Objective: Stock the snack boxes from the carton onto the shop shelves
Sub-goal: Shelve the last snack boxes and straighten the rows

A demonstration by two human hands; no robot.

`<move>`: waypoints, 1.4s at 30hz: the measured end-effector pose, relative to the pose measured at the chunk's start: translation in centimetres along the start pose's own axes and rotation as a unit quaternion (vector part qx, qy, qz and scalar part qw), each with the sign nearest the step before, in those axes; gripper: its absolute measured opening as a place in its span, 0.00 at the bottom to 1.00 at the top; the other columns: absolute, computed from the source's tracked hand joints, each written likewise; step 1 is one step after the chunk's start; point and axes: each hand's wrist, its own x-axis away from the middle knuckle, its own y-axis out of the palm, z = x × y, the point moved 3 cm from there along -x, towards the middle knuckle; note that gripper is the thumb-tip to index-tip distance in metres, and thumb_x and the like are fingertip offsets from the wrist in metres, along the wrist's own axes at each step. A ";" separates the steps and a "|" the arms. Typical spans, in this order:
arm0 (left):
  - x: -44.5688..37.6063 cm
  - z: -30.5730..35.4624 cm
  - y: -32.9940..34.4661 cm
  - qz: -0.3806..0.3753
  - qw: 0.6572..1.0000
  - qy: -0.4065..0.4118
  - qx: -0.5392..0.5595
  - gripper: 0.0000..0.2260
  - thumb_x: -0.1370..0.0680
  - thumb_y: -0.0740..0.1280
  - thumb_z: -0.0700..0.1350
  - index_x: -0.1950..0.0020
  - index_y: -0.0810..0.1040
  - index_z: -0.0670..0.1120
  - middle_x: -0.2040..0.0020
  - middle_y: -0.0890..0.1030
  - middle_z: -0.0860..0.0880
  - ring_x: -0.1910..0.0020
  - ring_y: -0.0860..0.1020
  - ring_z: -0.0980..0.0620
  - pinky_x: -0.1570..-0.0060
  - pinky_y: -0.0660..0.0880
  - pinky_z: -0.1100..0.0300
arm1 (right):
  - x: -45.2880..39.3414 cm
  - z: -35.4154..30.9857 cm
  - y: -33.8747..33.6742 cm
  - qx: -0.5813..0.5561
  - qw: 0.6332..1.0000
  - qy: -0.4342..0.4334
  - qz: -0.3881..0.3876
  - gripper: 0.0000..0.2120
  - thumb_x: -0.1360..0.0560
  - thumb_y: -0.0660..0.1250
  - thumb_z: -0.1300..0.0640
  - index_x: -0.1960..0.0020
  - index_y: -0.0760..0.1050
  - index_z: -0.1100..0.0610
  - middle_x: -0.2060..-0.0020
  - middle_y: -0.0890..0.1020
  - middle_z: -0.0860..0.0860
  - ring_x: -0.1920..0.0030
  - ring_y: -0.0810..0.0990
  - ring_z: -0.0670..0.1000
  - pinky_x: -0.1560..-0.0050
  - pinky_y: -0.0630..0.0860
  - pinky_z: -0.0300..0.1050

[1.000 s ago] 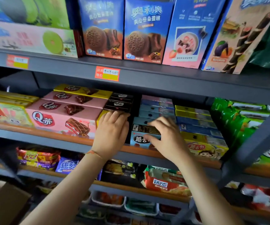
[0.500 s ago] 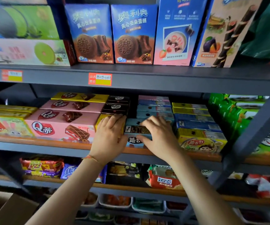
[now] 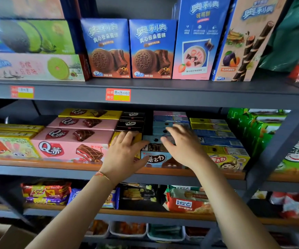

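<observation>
On the middle shelf (image 3: 163, 172) a row of light blue snack boxes (image 3: 156, 158) runs front to back, its front box showing brown mushroom figures. My left hand (image 3: 125, 155) lies with straight fingers on a yellow box (image 3: 138, 136) just left of that row, its thumb against the blue front box. My right hand (image 3: 182, 145) rests on top of the blue boxes, fingers spread and slightly bent. Neither hand grips a box. The carton (image 3: 1, 236) shows as a brown corner at the bottom left.
Pink Q-brand pie boxes (image 3: 69, 141) fill the shelf to the left, yellow mushroom boxes (image 3: 227, 157) and green packs (image 3: 253, 130) to the right. Blue Oreo boxes (image 3: 130, 49) stand on the shelf above. Bagged snacks and trays sit on the lower shelves. A dark diagonal brace (image 3: 278, 148) crosses at right.
The view has tilted up a little, so the shelves sit lower in frame. Both hands stay on the boxes; the right hand's fingers have spread further back over the blue row.
</observation>
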 end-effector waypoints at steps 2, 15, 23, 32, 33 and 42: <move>0.0 0.0 0.1 0.001 1.000 -0.005 0.000 0.22 0.26 0.62 0.61 0.39 0.83 0.52 0.40 0.77 0.44 0.44 0.74 0.43 0.46 0.76 0.47 | -0.5 -0.1 0.7 0.028 0.999 0.017 -0.027 0.27 0.18 0.50 0.39 0.24 0.64 0.52 0.25 0.65 0.51 0.25 0.61 0.55 0.24 0.54 0.55; -0.3 0.0 0.2 0.026 1.000 0.009 -0.005 0.21 0.26 0.61 0.61 0.43 0.83 0.51 0.43 0.77 0.44 0.46 0.75 0.42 0.48 0.76 0.47 | -1.6 -1.8 2.3 0.035 0.999 -0.014 -0.026 0.22 0.17 0.52 0.48 0.26 0.68 0.51 0.29 0.70 0.49 0.29 0.64 0.56 0.27 0.56 0.55; -1.6 -0.3 -0.8 0.009 0.999 0.039 -0.030 0.34 0.29 0.57 0.69 0.32 0.77 0.49 0.42 0.78 0.43 0.45 0.77 0.40 0.45 0.77 0.45 | -2.0 -0.6 1.4 -0.021 0.999 0.009 -0.025 0.23 0.17 0.53 0.47 0.24 0.65 0.51 0.25 0.65 0.51 0.26 0.62 0.55 0.26 0.60 0.57; -3.5 -2.2 -0.9 -0.207 0.976 -0.040 -0.046 0.72 0.53 0.32 0.86 0.18 0.43 0.44 0.18 0.43 0.44 0.19 0.41 0.45 0.22 0.39 0.50 | -2.9 -0.9 1.5 -0.006 0.998 0.029 -0.057 0.24 0.17 0.51 0.46 0.25 0.66 0.55 0.25 0.67 0.52 0.26 0.64 0.55 0.25 0.58 0.56; -3.5 -2.2 -0.8 -0.209 0.976 -0.038 -0.045 0.72 0.54 0.32 0.86 0.18 0.43 0.44 0.18 0.44 0.44 0.19 0.42 0.46 0.22 0.39 0.51 | -3.1 -1.2 1.6 -0.008 0.998 0.024 -0.057 0.23 0.17 0.51 0.46 0.26 0.67 0.54 0.26 0.68 0.52 0.27 0.65 0.54 0.26 0.59 0.56; -3.4 -2.1 -0.5 -0.191 0.979 -0.040 -0.049 0.61 0.37 0.54 0.82 0.18 0.43 0.44 0.18 0.44 0.45 0.19 0.43 0.47 0.21 0.42 0.52 | -3.5 -2.2 1.7 -0.002 0.998 0.021 -0.061 0.22 0.17 0.51 0.47 0.26 0.66 0.52 0.27 0.69 0.51 0.27 0.65 0.55 0.25 0.57 0.57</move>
